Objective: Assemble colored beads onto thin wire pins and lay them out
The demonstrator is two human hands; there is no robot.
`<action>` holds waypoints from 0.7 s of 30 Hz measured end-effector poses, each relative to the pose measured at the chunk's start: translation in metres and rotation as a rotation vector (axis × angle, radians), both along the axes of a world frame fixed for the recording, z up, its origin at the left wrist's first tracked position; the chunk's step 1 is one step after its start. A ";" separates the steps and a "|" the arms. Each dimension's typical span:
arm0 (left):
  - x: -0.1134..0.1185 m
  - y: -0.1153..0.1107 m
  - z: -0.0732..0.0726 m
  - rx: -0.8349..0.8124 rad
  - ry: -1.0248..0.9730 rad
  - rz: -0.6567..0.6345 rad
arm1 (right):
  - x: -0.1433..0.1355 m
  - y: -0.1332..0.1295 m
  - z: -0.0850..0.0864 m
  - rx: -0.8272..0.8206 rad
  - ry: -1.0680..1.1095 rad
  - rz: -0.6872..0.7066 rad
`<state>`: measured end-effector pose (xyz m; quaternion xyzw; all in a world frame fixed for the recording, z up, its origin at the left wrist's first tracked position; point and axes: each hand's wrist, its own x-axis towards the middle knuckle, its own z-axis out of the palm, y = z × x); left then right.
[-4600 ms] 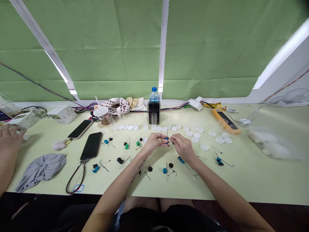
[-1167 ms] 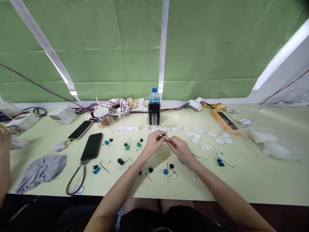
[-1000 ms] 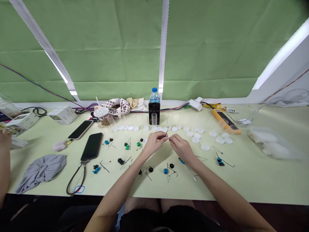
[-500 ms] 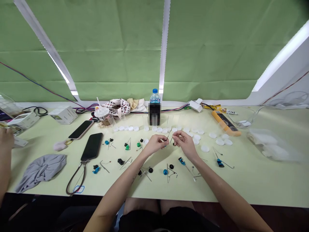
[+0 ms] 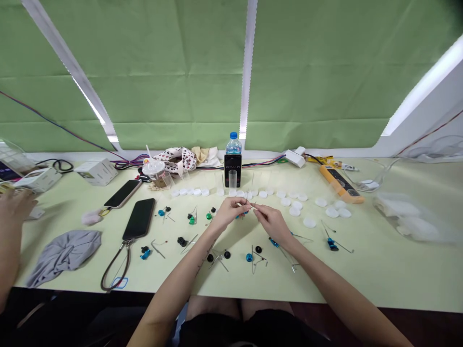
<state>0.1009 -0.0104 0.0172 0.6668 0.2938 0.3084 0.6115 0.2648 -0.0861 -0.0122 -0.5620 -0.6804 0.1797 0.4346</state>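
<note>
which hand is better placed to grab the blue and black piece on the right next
Right, I'd say: the right hand is nearer the blue and black piece, with its forearm on that side. The left hand would have to cross that forearm, and its fingers pinch a thin rod.

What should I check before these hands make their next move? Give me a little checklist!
1. Left hand fingers around the thin rod: ok.
2. Right hand close by: ok.
3. Right fingers gripping something firmly: cannot tell, too small.
4. Table under the right wrist free of parts: not ok, a blue part lies there.
5. Bottle upright and capped: ok.
</note>
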 end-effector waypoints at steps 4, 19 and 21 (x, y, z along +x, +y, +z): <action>0.003 -0.005 -0.001 0.018 0.083 -0.074 | 0.001 -0.002 0.008 -0.072 0.368 0.057; 0.008 -0.011 -0.001 0.485 0.154 0.155 | -0.007 -0.001 0.006 -0.162 0.612 0.124; 0.009 -0.010 -0.003 0.422 0.115 0.137 | -0.008 0.000 0.005 -0.163 0.607 0.077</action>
